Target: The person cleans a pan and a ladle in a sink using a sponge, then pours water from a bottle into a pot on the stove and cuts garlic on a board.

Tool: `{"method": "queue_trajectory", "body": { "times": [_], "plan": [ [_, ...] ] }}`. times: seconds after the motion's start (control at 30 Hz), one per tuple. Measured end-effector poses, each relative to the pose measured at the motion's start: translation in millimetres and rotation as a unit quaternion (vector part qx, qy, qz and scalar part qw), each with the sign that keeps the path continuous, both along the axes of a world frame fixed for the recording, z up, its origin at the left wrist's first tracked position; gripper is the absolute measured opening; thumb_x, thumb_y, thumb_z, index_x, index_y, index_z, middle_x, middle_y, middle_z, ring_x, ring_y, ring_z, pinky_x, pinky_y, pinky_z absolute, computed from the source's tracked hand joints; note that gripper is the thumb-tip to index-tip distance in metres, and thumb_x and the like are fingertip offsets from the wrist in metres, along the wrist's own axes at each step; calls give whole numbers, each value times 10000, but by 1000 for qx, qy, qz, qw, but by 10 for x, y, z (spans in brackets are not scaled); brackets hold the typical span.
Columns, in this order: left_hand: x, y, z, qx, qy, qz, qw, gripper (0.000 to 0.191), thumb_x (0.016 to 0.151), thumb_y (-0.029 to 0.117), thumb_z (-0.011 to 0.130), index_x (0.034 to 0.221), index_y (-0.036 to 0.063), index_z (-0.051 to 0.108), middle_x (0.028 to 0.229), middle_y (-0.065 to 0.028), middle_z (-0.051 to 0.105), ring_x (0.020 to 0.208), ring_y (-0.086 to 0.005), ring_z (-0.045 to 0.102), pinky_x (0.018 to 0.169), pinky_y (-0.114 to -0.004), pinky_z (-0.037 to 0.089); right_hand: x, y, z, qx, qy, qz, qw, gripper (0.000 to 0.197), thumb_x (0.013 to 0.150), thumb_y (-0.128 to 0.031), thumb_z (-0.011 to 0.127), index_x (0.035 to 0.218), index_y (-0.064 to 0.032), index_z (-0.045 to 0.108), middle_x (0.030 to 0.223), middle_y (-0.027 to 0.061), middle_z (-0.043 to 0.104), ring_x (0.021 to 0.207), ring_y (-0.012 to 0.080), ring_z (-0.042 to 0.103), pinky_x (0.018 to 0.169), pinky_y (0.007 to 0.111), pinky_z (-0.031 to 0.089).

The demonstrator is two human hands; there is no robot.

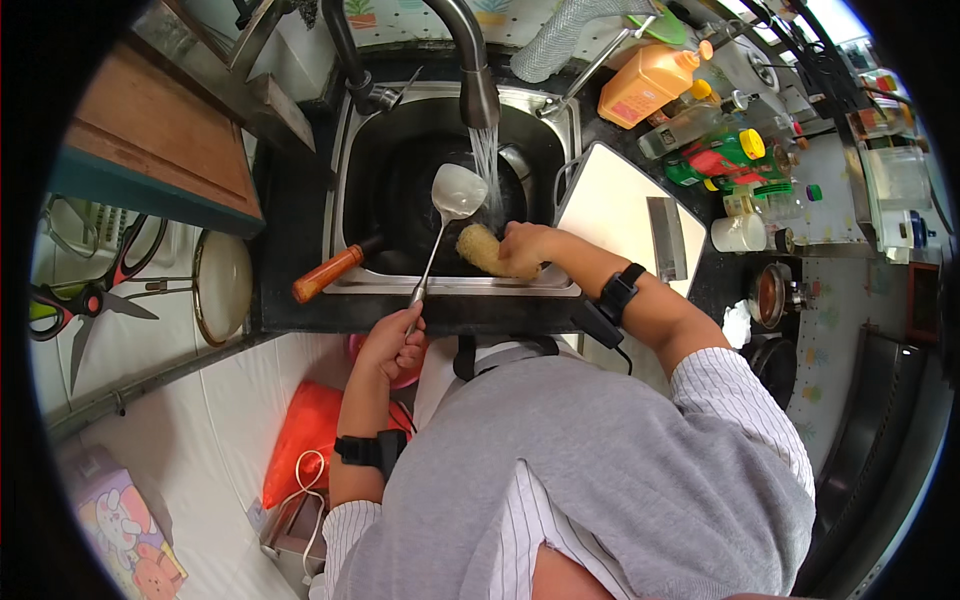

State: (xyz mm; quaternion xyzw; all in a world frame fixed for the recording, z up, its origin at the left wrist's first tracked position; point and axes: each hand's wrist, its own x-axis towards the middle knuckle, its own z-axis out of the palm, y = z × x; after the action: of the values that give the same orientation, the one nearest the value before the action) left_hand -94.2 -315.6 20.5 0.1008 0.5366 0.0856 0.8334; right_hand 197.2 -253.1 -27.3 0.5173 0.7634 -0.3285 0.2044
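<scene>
My left hand [396,345] grips the handle of a metal wok spatula [459,192], whose blade is held up over the sink [336,225]. In my right hand [529,249] is a tan loofah sponge [481,247], below and right of the spatula blade. Water runs from the faucet [480,101] just beside the blade and down past the loofah. Under both hands a dark wok [412,180] lies in the basin, and its wooden handle [328,274] sticks out over the sink's near left rim.
Right of the sink, a cutting board [607,202] carries a cleaver [666,238]. Behind it stand an orange jug [649,82] and several bottles. Scissors [97,300] and a round strainer [223,289] hang at the left, below a wooden board [161,142].
</scene>
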Motion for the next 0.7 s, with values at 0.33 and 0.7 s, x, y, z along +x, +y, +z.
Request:
{"method": "queue_trajectory", "body": {
  "times": [0.33,0.7],
  "plan": [
    [18,122,76,22,40,17,999,229,861,285,593,781,129,447,529,55,369,365,-24,265,314,-171,178,-390,158,3,73,55,-314,945,536,732,-365,676,1144,-85,480,1093,224,535,1000,388,538,823,418,455],
    [397,329,297,34,6,-60,998,224,872,216,569,771,134,386,539,53,365,378,-23,282,308,-178,188,-158,485,-414,315,282,-205,883,539,733,42,558,1223,-181,520,1124,153,538,999,361,532,861,361,444]
  ]
}}
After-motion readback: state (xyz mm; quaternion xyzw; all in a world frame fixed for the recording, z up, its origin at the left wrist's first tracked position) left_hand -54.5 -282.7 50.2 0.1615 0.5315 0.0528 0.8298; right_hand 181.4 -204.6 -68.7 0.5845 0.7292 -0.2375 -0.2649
